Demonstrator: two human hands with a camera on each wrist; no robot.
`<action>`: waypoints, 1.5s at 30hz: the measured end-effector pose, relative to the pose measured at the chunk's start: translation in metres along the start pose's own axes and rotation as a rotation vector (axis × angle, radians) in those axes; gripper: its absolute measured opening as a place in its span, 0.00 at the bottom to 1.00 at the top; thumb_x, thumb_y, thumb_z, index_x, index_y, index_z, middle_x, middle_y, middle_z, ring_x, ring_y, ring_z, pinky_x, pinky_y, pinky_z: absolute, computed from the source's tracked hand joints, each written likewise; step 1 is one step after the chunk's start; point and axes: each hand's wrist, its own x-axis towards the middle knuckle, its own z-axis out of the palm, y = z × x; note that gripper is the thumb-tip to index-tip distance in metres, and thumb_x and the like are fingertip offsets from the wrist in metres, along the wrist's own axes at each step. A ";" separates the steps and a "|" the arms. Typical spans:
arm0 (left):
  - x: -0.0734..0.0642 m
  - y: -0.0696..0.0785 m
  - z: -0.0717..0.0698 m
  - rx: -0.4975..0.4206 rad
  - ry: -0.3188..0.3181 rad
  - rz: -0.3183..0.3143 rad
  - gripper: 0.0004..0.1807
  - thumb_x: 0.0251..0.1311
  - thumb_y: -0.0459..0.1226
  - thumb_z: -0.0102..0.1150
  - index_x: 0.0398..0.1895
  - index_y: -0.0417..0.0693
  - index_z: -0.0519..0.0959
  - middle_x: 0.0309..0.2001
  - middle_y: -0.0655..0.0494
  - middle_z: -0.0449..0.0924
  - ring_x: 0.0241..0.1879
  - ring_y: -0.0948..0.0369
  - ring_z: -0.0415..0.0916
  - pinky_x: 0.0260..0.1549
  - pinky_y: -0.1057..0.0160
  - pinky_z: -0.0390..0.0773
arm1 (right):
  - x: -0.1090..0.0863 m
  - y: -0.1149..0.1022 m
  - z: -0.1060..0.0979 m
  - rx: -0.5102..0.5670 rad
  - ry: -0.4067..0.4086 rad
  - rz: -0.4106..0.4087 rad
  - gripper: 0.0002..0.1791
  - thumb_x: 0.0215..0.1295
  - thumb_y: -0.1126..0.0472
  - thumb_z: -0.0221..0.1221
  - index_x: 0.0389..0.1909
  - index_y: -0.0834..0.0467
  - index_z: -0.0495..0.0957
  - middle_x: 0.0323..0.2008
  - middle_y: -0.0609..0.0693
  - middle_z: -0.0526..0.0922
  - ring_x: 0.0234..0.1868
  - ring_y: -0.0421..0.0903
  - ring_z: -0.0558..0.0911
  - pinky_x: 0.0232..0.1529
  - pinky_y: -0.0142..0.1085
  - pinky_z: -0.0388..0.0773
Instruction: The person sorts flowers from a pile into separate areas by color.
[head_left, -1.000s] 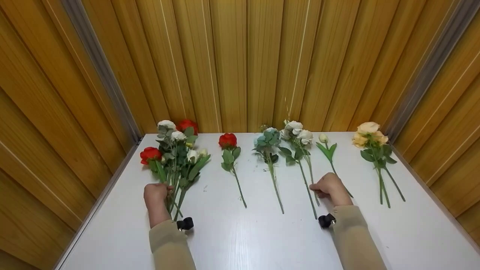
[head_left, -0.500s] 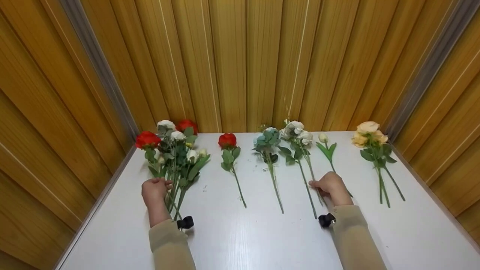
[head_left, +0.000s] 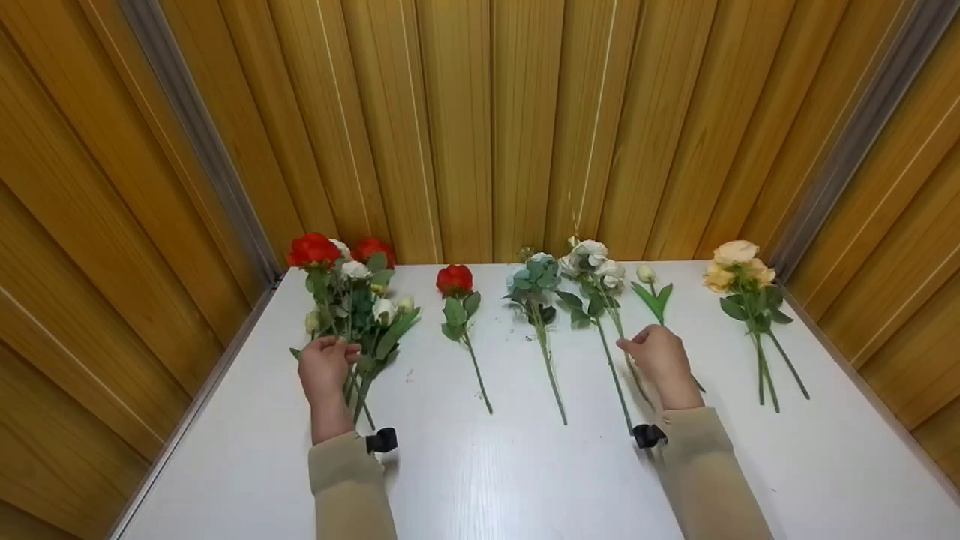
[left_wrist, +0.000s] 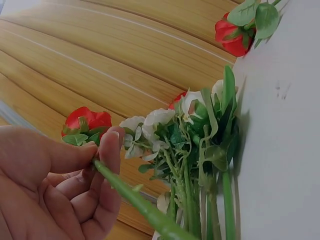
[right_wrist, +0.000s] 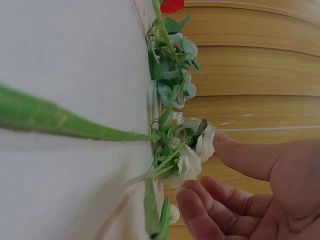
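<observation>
In the head view my left hand [head_left: 324, 369] pinches the green stem of a red rose [head_left: 313, 249] over a bunch of mixed flowers. The left wrist view shows the rose stem [left_wrist: 135, 200] between thumb and fingers, with white flowers [left_wrist: 157, 122] lying beside it. My right hand [head_left: 660, 361] is at the stems of the white flowers [head_left: 594, 262]. The right wrist view shows its thumb and fingers [right_wrist: 200, 200] spread apart, white blooms [right_wrist: 187, 162] behind the gap and a loose stem [right_wrist: 151, 205] beside the fingertips.
Between the hands lie a single red rose [head_left: 454, 280] and a pale blue flower [head_left: 534, 277]. A white tulip [head_left: 646, 274] lies just beyond the right hand. Peach flowers [head_left: 739, 264] are at the right. Wood-patterned panels [head_left: 480, 135] enclose the white table [head_left: 480, 480].
My left hand has moved forward and slightly right, carrying the red rose to the back of the bunch. My right hand has shifted a little forward, and the white flower stem by it has swung right.
</observation>
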 end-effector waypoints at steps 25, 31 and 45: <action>-0.052 0.032 0.121 -0.177 -0.418 0.137 0.08 0.74 0.29 0.55 0.51 0.32 0.74 0.40 0.35 0.88 0.32 0.58 0.90 0.32 0.61 0.88 | -0.056 -0.089 0.098 0.394 -0.312 -0.361 0.15 0.73 0.59 0.62 0.48 0.69 0.85 0.37 0.60 0.91 0.33 0.50 0.90 0.38 0.45 0.87; -0.062 0.030 0.137 -0.218 -0.497 0.134 0.08 0.75 0.29 0.53 0.51 0.32 0.73 0.40 0.39 0.89 0.35 0.56 0.91 0.35 0.60 0.89 | -0.072 -0.097 0.124 0.524 -0.423 -0.418 0.17 0.71 0.62 0.63 0.51 0.73 0.83 0.40 0.66 0.90 0.32 0.42 0.89 0.36 0.37 0.86; -0.043 0.032 0.109 -0.013 -0.356 0.159 0.15 0.74 0.37 0.58 0.54 0.35 0.80 0.42 0.40 0.89 0.38 0.55 0.88 0.35 0.60 0.87 | -0.073 -0.099 0.133 0.571 -0.350 -0.412 0.12 0.65 0.71 0.66 0.44 0.76 0.82 0.34 0.70 0.88 0.25 0.34 0.81 0.28 0.24 0.77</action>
